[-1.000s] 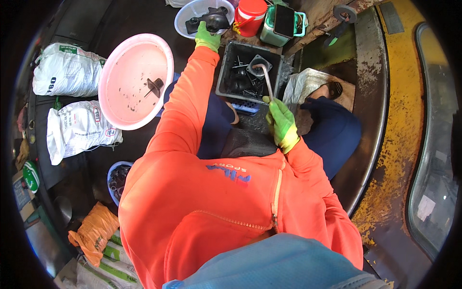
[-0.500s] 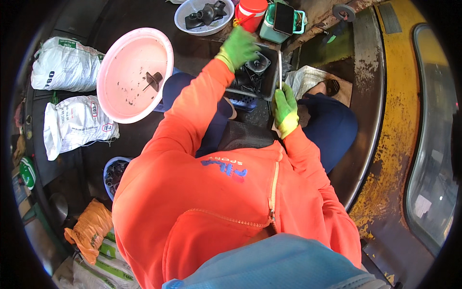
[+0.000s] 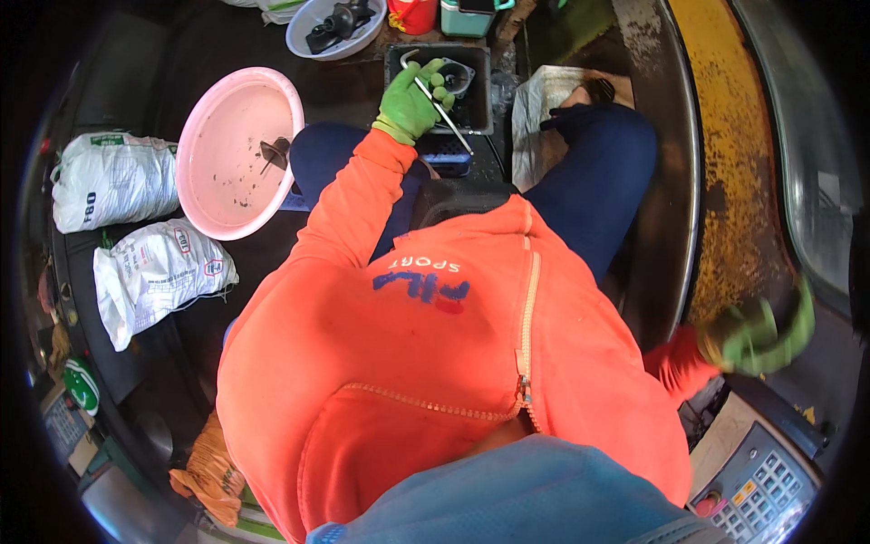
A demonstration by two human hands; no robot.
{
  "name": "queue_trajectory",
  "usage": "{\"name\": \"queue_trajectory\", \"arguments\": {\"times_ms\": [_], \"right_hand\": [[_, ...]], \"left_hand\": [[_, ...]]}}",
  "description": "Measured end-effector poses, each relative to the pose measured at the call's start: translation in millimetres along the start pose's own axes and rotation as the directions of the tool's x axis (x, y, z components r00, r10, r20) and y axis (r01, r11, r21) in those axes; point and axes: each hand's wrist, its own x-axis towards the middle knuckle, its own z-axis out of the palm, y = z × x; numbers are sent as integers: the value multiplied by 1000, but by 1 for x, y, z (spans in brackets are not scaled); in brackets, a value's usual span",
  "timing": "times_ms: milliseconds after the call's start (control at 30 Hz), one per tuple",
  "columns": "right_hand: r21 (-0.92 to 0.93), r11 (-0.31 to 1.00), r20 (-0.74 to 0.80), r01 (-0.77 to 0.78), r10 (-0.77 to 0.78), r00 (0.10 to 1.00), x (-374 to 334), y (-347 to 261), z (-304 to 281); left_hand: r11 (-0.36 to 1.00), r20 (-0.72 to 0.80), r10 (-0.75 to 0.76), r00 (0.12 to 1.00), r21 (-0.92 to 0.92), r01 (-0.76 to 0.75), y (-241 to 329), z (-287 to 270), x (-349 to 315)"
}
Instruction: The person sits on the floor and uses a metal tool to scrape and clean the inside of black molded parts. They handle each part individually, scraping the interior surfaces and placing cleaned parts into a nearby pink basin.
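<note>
The left hand (image 3: 408,107), in a green glove at the upper centre of the frame, holds a thin metal rod (image 3: 451,126). The rod slants across the hand, its hooked end at the upper left and its straight end to the lower right, over the near edge of a black bin (image 3: 488,95). In the bin, just right of the fingers, sits a dark part (image 3: 459,80) with a squarish flange.

The right hand (image 3: 759,337), also gloved in green, is at the right of the frame, well apart from the left one and above a keypad (image 3: 761,480) at the lower right. It is blurred, so I cannot tell whether it is spread, closed or gripping anything.

At the upper left, a pink basin (image 3: 237,113) has a small dark piece (image 3: 274,152) near its right wall. At the top, a pale blue bowl (image 3: 304,38) bears black castings (image 3: 337,25), with a red jug (image 3: 412,16) and a green box (image 3: 465,22) to its right. Two white sacks (image 3: 118,181) lie at the left.
</note>
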Motion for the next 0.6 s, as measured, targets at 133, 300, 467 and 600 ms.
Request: {"name": "queue_trajectory", "arguments": {"times_ms": [133,300,467,600], "right_hand": [[-424,898,-366,-120,-48,929,17,26,-73],[-281,896,-416,-345,210,885,19,38,-107],[97,776,-588,-623,549,593,14,34,-86],[381,727,-480,-572,684,549,3,29,-55]], "left_hand": [[995,-78,-93,993,-33,91,-8,11,1],[979,12,-203,979,4,203,-11,6,5],[985,47,-167,985,-24,168,2,-25,0],[996,-342,-62,938,41,81,15,-47,16]]}}
